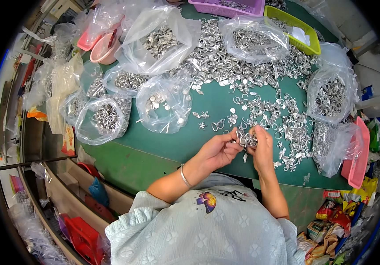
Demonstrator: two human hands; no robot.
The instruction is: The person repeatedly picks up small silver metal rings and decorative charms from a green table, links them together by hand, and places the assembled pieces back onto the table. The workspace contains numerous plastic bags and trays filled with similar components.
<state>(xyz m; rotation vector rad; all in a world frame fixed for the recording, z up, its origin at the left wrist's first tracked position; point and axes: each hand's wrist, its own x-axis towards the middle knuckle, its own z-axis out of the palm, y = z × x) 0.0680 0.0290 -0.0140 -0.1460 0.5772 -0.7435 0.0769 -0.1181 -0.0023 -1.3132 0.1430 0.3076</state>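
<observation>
Fingers of the left hand (220, 150) are pinching together on a small cluster of silvery metal pieces (248, 140), and those of the right hand (263, 145) are gripping the same bunch from the other side, so both hands are meeting over the near part of the green table (146, 139). That's where the action is sitting: the cluster is being clamped between two sets of fingertips, though which piece each tip is pressing is too small to tell. Just below it, a leaf-shaped piece (245, 157) is showing. A flower-shaped piece (203, 126) is lying loose beyond the left hand, scattered pieces (298, 137) are spreading off to the right, and a big heap (216, 62) is covering much of the far side, with an open plastic bag (154, 126) standing nearer, to the left. Judging by that grip, we're apparently watching a handling step, a bunch being picked through or worked apart. The next move, I'd reckon, is calling for a steady hold from one hand and a finer pinch from the other, with pieces catching on one another being the likeliest trouble.
</observation>
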